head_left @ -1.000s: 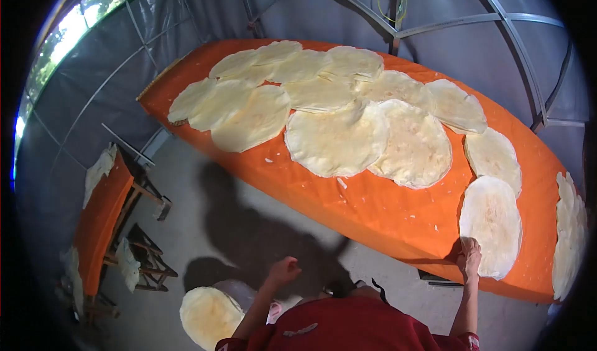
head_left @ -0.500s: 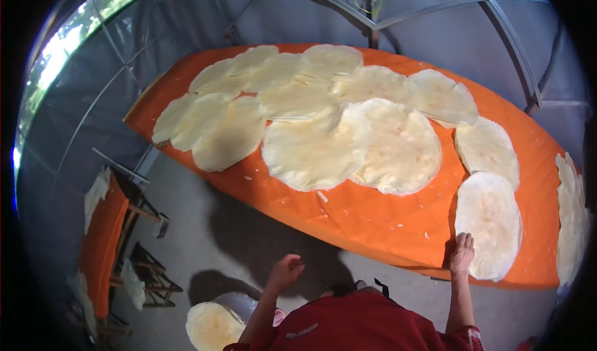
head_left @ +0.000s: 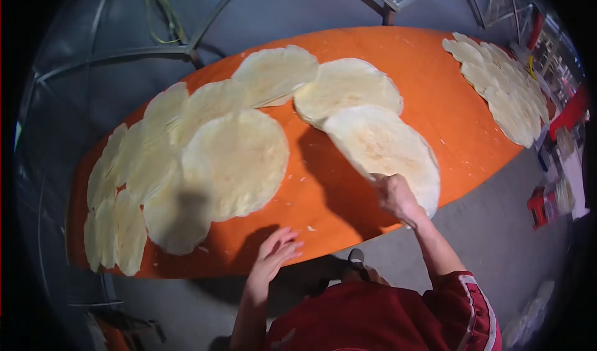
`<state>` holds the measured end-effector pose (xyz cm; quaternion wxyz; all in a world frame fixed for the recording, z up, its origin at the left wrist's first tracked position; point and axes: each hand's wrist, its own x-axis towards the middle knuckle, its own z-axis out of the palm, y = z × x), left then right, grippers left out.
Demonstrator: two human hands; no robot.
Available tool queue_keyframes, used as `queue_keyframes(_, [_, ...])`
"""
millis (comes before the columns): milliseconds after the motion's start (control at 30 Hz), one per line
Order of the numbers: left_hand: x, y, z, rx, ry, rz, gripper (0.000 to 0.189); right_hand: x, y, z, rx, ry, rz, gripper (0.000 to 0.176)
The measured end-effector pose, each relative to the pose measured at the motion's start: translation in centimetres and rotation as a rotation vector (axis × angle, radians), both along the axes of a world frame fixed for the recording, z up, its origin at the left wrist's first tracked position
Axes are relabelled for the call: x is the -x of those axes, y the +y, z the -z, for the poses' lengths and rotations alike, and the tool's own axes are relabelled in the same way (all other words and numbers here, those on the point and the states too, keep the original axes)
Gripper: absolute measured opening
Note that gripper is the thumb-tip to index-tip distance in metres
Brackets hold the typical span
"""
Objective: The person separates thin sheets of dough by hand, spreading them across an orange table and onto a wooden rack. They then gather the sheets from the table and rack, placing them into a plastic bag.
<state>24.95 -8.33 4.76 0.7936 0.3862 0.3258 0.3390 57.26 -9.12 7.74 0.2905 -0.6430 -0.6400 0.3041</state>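
A long table under an orange cloth (head_left: 373,46) carries several thin round flatbreads laid out flat. My right hand (head_left: 393,195) grips the near edge of one pale flatbread (head_left: 382,149), whose near left edge is raised a little off the cloth and throws a shadow. Another flatbread (head_left: 345,90) lies just behind it, slightly overlapped. My left hand (head_left: 273,258) hovers with fingers spread over the table's near edge and holds nothing. To its left lies a large flatbread (head_left: 233,161) on top of other overlapping ones.
A second group of flatbreads (head_left: 504,90) covers the table's far right end. Grey tent fabric on metal poles (head_left: 205,27) closes in behind the table. Red items and clutter (head_left: 550,198) sit on the floor at right. Grey concrete floor (head_left: 497,239) lies below.
My view has swung along the table and I stand closer. My right hand now grips the flatbread's edge and lifts it. My left hand has risen and opened over the table's edge.
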Motion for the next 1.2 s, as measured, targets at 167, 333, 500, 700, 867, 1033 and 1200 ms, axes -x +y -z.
queue_keyframes(167, [-13.6,5.3,3.2,-0.049,-0.122,0.096,0.065,1.8,-0.4,-0.9,0.158,0.346,-0.218,0.066])
queue_keyframes(333, [-16.2,5.4,0.4,0.071,-0.248,0.081,0.069,-0.4,-0.2,1.7,0.013,0.471,-0.132,0.080])
queue_keyframes(500, [-17.4,5.7,1.8,0.001,-0.197,0.071,0.073,-0.7,0.5,2.1,0.041,0.420,-0.057,0.071])
queue_keyframes(700, [-17.7,5.6,4.7,0.175,-0.091,-0.119,0.045,2.7,0.1,2.7,-0.084,-0.038,0.075,0.037])
queue_keyframes(867, [-18.0,5.4,6.2,0.295,0.051,-0.323,0.022,2.7,3.9,0.2,0.171,-0.264,0.078,0.030])
queue_keyframes(1033, [-16.4,6.1,5.9,0.285,-0.020,-0.268,0.025,-1.1,7.3,-0.8,0.098,-0.141,-0.104,0.018])
queue_keyframes(1200, [-9.9,8.4,5.2,0.203,-0.052,-0.300,0.031,-19.2,9.6,-10.0,-0.034,0.759,0.013,0.008])
